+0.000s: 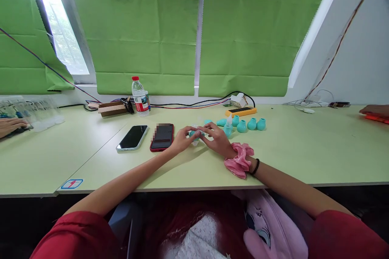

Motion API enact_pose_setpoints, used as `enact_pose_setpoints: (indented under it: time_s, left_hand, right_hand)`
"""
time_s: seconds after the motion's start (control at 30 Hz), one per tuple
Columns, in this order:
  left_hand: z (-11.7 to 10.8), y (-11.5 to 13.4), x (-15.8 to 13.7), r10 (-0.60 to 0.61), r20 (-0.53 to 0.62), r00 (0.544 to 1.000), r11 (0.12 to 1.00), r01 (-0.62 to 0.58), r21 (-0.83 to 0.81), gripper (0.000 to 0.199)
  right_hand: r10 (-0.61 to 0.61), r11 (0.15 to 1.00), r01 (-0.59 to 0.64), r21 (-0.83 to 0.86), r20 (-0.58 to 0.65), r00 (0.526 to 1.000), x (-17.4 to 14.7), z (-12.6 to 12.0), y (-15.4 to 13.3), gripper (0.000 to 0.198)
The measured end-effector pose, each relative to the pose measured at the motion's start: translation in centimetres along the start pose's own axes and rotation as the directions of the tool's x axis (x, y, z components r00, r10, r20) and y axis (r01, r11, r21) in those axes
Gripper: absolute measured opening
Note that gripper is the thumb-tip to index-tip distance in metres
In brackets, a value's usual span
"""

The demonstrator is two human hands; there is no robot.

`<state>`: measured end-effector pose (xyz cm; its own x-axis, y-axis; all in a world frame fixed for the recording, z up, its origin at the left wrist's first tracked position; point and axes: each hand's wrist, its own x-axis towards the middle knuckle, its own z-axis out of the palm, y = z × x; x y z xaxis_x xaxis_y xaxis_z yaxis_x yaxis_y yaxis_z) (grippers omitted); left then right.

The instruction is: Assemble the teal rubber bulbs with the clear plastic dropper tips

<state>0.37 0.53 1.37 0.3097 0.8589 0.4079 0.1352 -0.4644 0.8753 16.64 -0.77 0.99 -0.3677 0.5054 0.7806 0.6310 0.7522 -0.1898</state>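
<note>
My left hand (182,139) and my right hand (216,141) meet just above the table, fingers closed from both sides round a small teal piece (192,134). Clear or whitish plastic shows above and below it; my fingers cover most of the piece. Just beyond my right hand stands a teal pot-shaped piece with a clear pointed tip (228,128). Several plain teal pot-shaped pieces (242,126) sit in a loose group to its right and behind. A pink scrunchie (239,160) and a thin black band (257,166) are on my right wrist.
Left of my hands lie a red-cased phone (162,136) and a pale-cased phone (132,138). Behind are a water bottle (140,97), a cardboard box (112,109), cables and a yellow-orange bar (241,111). Another person's hand (12,125) is by clear containers (44,114) at far left.
</note>
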Motion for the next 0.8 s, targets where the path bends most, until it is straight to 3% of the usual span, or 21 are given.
enact_pose_setpoints:
  time_s: [0.13,0.27,0.37,0.47,0.53,0.63,0.8]
  left_hand:
    - [0.0,-0.4,0.1,0.117,-0.035,0.992,0.981,-0.110,0.159,0.031]
    - [0.1,-0.6,0.1,0.128,-0.064,0.990,0.973,-0.113,0.200,0.032]
    - [-0.1,-0.5,0.0,0.131,-0.060,0.990,0.981,-0.120,0.151,0.033]
    - [-0.3,-0.4,-0.1,0.127,-0.050,0.991,0.988,-0.122,0.097,0.029]
    - [-0.4,-0.2,-0.3,0.110,-0.076,0.991,0.992,-0.105,0.070,0.028]
    - [-0.4,0.2,-0.4,0.071,-0.111,0.991,0.997,-0.075,-0.025,0.029]
    - [-0.4,0.9,-0.6,0.002,-0.053,0.999,0.993,-0.009,-0.119,0.027]
  right_hand:
    - [-0.062,0.983,0.064,-0.174,0.018,0.998,0.1,-0.2,-0.2,0.024]
    - [-0.041,0.969,0.029,-0.245,-0.047,0.998,0.2,-0.4,-0.6,0.021]
    - [0.058,0.987,-0.078,-0.140,-0.138,0.989,0.3,-0.4,-0.3,0.022]
    - [0.214,0.974,-0.198,0.108,-0.168,0.962,0.6,-0.4,0.5,0.024]
    - [0.321,0.910,-0.268,0.318,-0.127,0.939,1.0,-0.5,1.0,0.025]
    - [0.432,0.732,-0.356,0.581,0.008,0.902,1.5,-1.0,1.2,0.027]
    - [0.419,0.471,-0.498,0.728,0.313,0.853,1.8,-1.6,0.5,0.030]
